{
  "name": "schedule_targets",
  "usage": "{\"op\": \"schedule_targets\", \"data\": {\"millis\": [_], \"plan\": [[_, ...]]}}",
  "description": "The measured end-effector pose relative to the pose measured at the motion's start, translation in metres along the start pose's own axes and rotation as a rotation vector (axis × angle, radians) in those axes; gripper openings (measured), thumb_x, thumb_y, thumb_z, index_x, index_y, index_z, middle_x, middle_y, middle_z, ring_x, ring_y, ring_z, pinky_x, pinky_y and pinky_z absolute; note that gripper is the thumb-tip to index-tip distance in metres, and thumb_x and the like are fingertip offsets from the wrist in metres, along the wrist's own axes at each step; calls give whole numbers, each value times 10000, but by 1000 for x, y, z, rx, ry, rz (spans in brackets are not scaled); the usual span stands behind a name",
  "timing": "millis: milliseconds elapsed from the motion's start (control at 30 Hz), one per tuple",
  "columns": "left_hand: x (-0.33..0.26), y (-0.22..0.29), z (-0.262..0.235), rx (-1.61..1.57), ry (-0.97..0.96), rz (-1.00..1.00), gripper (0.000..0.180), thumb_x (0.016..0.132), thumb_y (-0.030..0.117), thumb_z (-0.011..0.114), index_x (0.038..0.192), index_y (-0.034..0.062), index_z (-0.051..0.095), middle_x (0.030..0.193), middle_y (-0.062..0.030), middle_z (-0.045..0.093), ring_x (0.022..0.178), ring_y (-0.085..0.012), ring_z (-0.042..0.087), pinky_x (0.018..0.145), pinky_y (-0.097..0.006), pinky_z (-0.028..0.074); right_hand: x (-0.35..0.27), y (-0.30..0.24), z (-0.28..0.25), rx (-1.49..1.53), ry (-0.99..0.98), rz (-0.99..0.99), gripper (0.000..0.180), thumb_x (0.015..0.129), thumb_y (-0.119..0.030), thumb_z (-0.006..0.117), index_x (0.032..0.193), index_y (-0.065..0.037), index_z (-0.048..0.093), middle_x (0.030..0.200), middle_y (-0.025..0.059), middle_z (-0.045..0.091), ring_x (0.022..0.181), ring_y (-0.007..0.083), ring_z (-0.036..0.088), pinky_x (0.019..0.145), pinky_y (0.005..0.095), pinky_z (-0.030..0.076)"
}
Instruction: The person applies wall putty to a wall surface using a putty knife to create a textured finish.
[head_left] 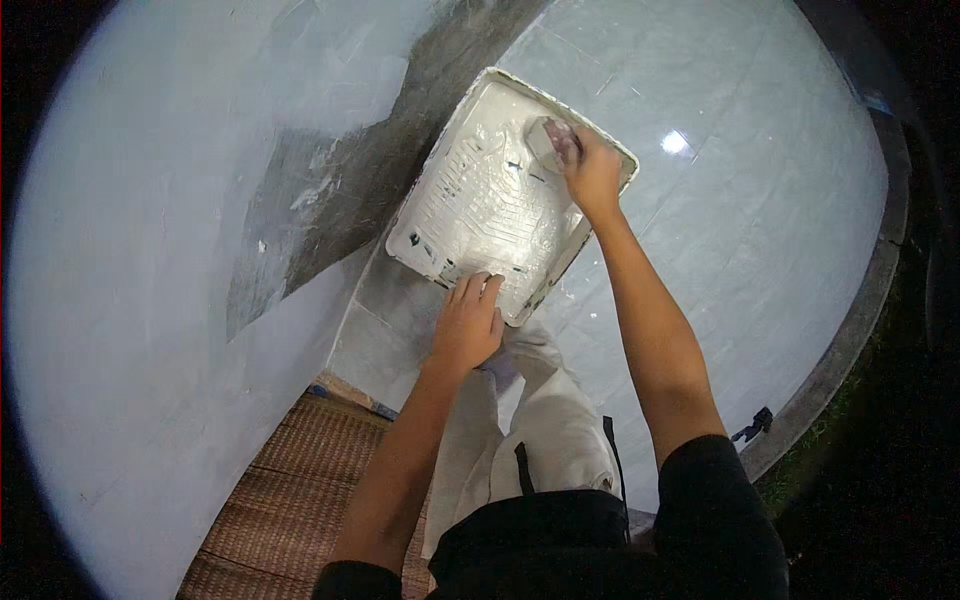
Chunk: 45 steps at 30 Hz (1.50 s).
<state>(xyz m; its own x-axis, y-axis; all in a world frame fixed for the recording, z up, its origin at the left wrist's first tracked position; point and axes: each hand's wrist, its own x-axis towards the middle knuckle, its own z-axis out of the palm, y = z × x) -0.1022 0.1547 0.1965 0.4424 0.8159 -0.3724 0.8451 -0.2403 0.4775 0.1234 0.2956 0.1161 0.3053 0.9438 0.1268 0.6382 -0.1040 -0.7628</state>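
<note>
A white paint tray (490, 190) with a ribbed floor lies tilted in front of me, wet with white paint and marked with dark specks. My left hand (468, 318) is at its near edge, fingers curled over the rim and the thumb close beside them. Over the far right part of the tray, my right hand (590, 170) grips a small paint-smeared block (547, 145), pale with a reddish-brown patch. That block touches or hovers just above the wet paint; I cannot tell which. Its exact kind is unclear.
At left rises a pale wall (150, 230) with a bare grey patch (330, 195). Grey tiled floor (740, 230) spreads right, ending at a curved kerb (850, 370). A small dark object (755, 424) lies near that kerb. A brown woven mat (290, 480) is at lower left.
</note>
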Motion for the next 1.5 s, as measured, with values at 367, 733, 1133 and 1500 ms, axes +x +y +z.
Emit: {"op": "schedule_targets", "data": {"millis": [367,733,1133,1500], "plan": [[-3,-6,-3,-44,-7,-59,460,826,114,571,1268,23,482,1242,-176,497,1168,-350,459,1005,-453,363,22,-15,17,-59,-206,-68,237,868,-230,648,810,-2,630,724,246,618,694,433,617,633,491,478],[-16,-15,5,-67,-36,-144,474,832,108,577,1278,2,457,1238,-204,486,1166,-370,455,1003,-455,369,19,6,9,-84,-356,-75,301,829,-289,702,785,1,632,682,232,608,651,415,599,621,464,472],[-23,-30,16,-77,-72,-204,489,841,131,576,1300,26,444,1253,-178,489,1196,-348,448,1008,-469,358,4,20,28,90,-470,21,239,783,-96,654,1014,-42,683,818,226,649,756,379,643,692,409,496],[-33,-35,16,-100,-82,-275,504,843,131,570,1315,28,426,1274,-180,479,1197,-347,441,1002,-470,357,-1,12,58,89,-567,95,103,854,-61,606,928,-10,658,720,104,666,610,162,620,622,320,488]]}}
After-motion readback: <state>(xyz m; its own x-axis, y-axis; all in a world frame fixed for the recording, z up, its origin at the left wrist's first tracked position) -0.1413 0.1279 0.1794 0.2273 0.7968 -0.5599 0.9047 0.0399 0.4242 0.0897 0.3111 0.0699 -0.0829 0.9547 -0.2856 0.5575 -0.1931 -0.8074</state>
